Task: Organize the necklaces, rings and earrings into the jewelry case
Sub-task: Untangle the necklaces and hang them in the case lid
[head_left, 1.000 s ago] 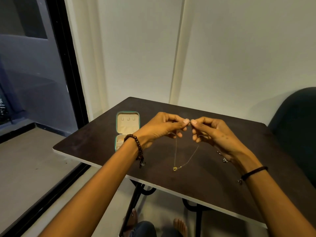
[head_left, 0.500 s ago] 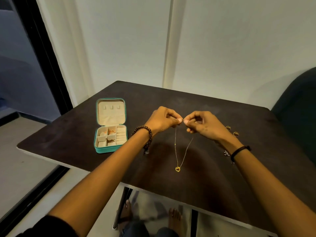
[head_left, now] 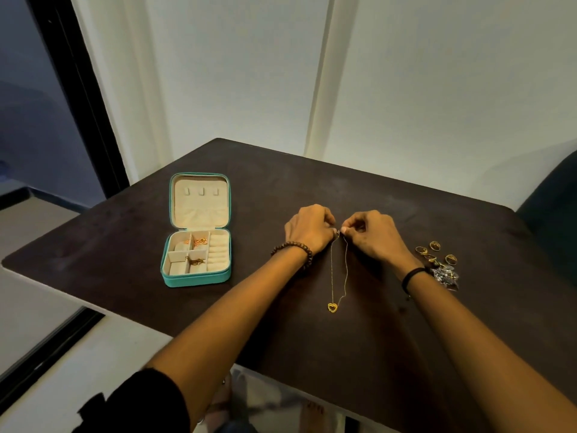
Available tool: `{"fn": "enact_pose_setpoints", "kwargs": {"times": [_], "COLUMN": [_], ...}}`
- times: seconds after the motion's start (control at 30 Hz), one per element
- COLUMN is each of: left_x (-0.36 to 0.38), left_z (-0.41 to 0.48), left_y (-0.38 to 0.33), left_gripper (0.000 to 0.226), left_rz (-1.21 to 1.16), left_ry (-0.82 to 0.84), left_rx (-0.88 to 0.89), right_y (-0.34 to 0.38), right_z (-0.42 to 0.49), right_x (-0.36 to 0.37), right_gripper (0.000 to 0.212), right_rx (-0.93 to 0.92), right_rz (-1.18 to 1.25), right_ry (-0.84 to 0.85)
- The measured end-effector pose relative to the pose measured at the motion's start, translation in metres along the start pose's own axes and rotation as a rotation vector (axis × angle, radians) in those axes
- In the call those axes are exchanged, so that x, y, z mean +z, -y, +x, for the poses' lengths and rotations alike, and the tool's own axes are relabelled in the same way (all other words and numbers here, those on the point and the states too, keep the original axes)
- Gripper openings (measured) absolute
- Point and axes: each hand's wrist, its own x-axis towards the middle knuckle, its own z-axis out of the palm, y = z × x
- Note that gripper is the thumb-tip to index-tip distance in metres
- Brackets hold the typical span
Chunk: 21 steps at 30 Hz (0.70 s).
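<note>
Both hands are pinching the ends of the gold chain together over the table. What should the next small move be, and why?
Probably finish closing the clasp, then carry the necklace left to the open jewelry case. The left hand and right hand pinch the chain ends together, and the heart pendant lies on the table.

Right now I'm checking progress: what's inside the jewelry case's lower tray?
The jewelry case lies open. Gold pieces sit in a rear compartment, one small piece in a front one. The ring rolls look bare. Exact types are too small to tell.
</note>
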Motion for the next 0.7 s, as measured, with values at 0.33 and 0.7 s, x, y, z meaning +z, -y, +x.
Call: {"fn": "enact_pose_setpoints", "kwargs": {"times": [0.33, 0.7], "left_x": [-0.046, -0.130], "left_z": [-0.036, -0.105], "left_y": [0.012, 0.098], "left_gripper": [0.018, 0.016], "left_rz": [-0.117, -0.169], "left_ry": [-0.123, -0.318], "left_rx": [0.027, -0.032], "right_y": [0.059, 0.171], "right_z": [-0.027, -0.060], "right_x": [-0.001, 0.047], "right_gripper": [0.005, 0.010], "right_rx": [-0.152, -0.335], "right_rz": [0.083, 0.188], "right_ry": [-0.051, 0.043]}}
